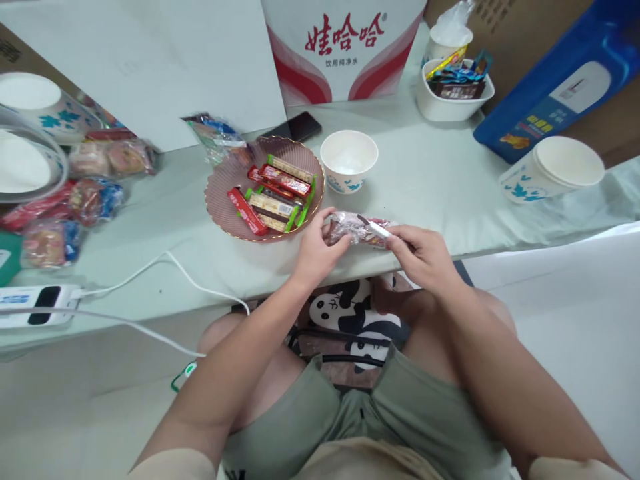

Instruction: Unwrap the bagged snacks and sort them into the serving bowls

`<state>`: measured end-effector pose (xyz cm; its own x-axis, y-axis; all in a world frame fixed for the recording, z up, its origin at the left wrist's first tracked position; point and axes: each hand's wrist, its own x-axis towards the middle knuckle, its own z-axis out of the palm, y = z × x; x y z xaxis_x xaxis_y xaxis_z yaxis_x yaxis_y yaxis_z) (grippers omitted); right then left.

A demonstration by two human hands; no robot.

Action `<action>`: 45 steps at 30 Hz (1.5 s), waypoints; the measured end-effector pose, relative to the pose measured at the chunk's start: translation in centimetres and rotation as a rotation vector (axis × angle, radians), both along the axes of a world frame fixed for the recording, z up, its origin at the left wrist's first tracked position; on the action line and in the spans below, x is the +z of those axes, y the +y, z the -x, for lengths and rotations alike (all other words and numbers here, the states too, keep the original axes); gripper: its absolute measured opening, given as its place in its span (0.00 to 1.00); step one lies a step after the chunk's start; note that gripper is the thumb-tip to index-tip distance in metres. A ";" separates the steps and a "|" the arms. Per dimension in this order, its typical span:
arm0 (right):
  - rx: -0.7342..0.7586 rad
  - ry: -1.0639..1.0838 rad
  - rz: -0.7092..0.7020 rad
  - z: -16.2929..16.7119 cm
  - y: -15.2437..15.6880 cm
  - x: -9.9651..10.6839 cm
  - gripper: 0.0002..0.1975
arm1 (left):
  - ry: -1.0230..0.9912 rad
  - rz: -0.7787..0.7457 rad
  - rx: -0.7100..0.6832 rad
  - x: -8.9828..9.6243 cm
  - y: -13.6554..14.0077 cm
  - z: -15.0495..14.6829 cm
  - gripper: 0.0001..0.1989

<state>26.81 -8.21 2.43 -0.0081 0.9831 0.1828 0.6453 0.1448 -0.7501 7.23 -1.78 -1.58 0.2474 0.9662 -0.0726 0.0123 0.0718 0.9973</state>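
Observation:
At the table's front edge, my left hand (327,240) is closed round one end of a shiny, crinkled plastic packet (350,225) with reddish-brown contents. My right hand (417,253) pinches a slim white-handled small knife (377,229), whose dark tip lies over the packet. The right fingers are also close to the packet's far end; whether they touch it I cannot tell. Just left of my left hand is a pink ribbed plate (220,203) with a gold rim. Red and green wrapped snack bars (285,190) lie in it. Behind the packet stands a white paper cup (349,160).
A dark phone (304,127) lies behind the plate. At the right are a white tub (450,107) of sachets, a blue bottle (555,87) and stacked paper cups (550,170). Wrapped snacks (45,243) and a power strip (37,307) with a trailing cable (200,280) occupy the left.

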 end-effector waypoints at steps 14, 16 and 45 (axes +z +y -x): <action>-0.039 -0.161 -0.056 0.0 0.3 -0.6 0.06 | 0.106 -0.145 -0.053 0.7 -0.2 -0.4 0.21; -0.060 -0.213 -0.080 -0.4 0.4 -0.9 0.07 | 0.157 -0.189 -0.042 0.5 -0.3 -0.3 0.22; 0.191 -0.399 -0.160 -3.5 1.2 -2.9 0.22 | 0.843 -0.752 -0.148 0.0 -0.3 0.7 0.08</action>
